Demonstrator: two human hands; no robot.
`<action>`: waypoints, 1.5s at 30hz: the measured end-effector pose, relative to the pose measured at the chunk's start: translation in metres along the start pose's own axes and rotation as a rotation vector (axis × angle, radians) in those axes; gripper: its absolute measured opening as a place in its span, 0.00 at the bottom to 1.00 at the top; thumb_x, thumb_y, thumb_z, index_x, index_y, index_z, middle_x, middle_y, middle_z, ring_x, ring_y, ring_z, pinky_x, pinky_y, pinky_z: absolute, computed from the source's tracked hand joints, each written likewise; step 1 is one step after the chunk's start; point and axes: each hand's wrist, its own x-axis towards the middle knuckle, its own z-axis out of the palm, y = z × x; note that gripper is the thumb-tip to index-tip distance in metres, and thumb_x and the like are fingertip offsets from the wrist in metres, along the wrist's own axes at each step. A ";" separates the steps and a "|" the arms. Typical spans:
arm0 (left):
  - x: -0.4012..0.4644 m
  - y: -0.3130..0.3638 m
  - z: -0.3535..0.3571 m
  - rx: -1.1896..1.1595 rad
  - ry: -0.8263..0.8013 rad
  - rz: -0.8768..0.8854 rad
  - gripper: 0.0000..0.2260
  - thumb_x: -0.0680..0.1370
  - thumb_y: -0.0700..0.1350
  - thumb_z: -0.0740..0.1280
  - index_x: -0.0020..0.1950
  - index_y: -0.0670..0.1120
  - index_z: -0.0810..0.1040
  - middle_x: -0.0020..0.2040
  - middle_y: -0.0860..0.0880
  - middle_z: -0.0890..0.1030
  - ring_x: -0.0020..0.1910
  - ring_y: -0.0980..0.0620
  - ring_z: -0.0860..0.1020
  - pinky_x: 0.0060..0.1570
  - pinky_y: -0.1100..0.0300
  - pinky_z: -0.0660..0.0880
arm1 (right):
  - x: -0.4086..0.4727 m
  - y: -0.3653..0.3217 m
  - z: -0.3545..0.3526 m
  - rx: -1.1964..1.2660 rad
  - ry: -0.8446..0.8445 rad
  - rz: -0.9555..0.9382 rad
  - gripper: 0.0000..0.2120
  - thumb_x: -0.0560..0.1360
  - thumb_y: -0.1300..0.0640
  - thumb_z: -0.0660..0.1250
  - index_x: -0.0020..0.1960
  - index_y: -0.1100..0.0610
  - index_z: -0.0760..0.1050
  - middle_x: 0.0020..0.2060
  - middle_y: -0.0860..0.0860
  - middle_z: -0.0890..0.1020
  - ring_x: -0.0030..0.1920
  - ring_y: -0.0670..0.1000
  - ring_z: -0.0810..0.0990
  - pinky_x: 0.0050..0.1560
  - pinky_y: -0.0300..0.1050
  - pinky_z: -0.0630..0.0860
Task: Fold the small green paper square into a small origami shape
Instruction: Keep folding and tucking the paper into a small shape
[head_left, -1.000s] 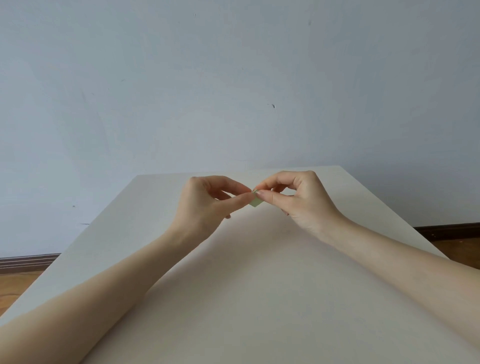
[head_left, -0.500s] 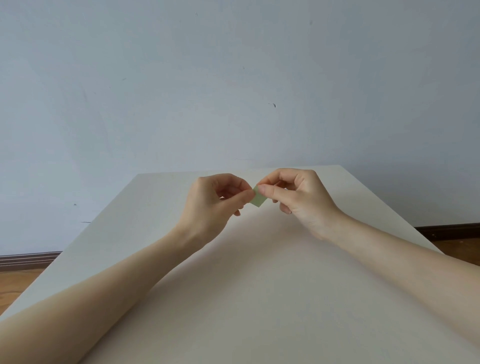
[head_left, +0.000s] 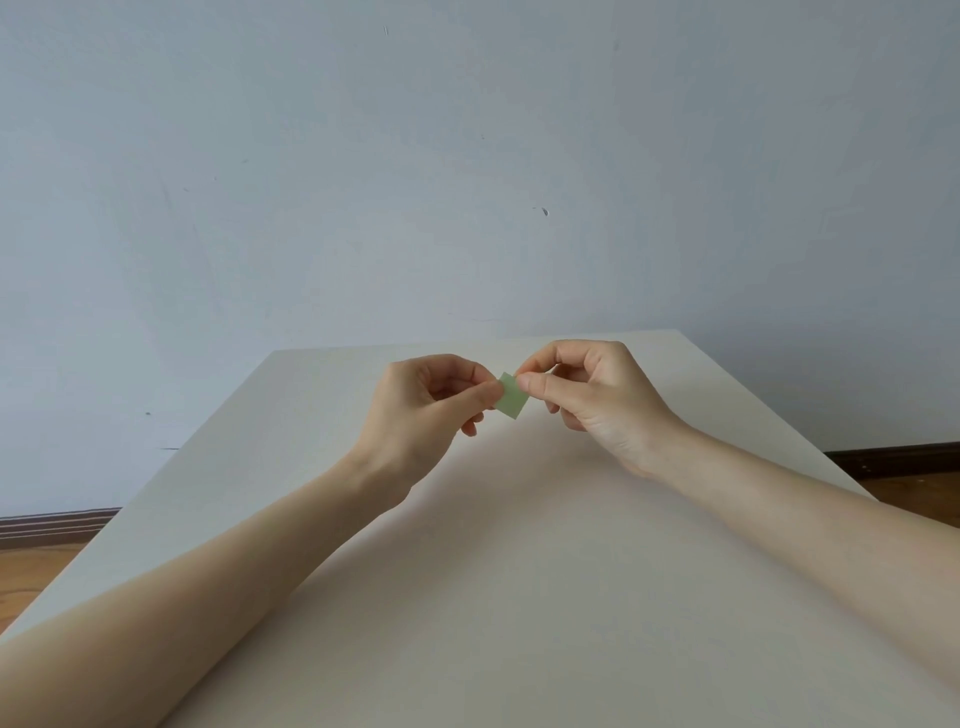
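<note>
A small pale green paper piece (head_left: 512, 401) hangs in the air above the far half of the white table (head_left: 519, 571), tilted like a diamond. My left hand (head_left: 426, 410) pinches its left edge between thumb and forefinger. My right hand (head_left: 592, 397) pinches its upper right corner the same way, its other fingers curled in. The lower part of the paper shows between the two hands; its upper edge is partly hidden by my fingertips.
The table's far edge (head_left: 478, 340) lies just beyond my hands, close to a pale blue-grey wall (head_left: 467, 156). Wooden floor (head_left: 26, 571) and a dark skirting board (head_left: 893, 457) show on both sides of the table.
My hands have drawn slightly apart and more of the green paper now shows between them, spread wider than a second ago. The hands stay above the same spot of the table.
</note>
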 end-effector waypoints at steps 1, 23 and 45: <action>0.000 0.000 0.000 -0.006 -0.005 -0.006 0.04 0.74 0.38 0.69 0.41 0.38 0.81 0.32 0.48 0.79 0.29 0.55 0.73 0.33 0.65 0.71 | 0.000 0.000 0.000 -0.003 -0.005 0.001 0.04 0.73 0.63 0.68 0.39 0.58 0.79 0.22 0.43 0.72 0.22 0.41 0.67 0.25 0.31 0.62; 0.002 -0.003 -0.002 -0.104 0.037 -0.052 0.05 0.75 0.38 0.68 0.39 0.42 0.81 0.33 0.50 0.79 0.29 0.57 0.75 0.34 0.66 0.74 | 0.004 0.003 -0.008 0.033 -0.005 0.069 0.06 0.74 0.60 0.67 0.38 0.54 0.78 0.34 0.57 0.72 0.34 0.53 0.66 0.24 0.34 0.62; 0.000 -0.002 -0.001 0.007 0.146 0.016 0.04 0.74 0.40 0.69 0.39 0.44 0.80 0.34 0.50 0.82 0.30 0.55 0.81 0.38 0.65 0.78 | 0.002 0.003 -0.007 0.021 0.058 0.052 0.04 0.72 0.61 0.70 0.39 0.57 0.78 0.29 0.48 0.73 0.27 0.44 0.69 0.24 0.35 0.63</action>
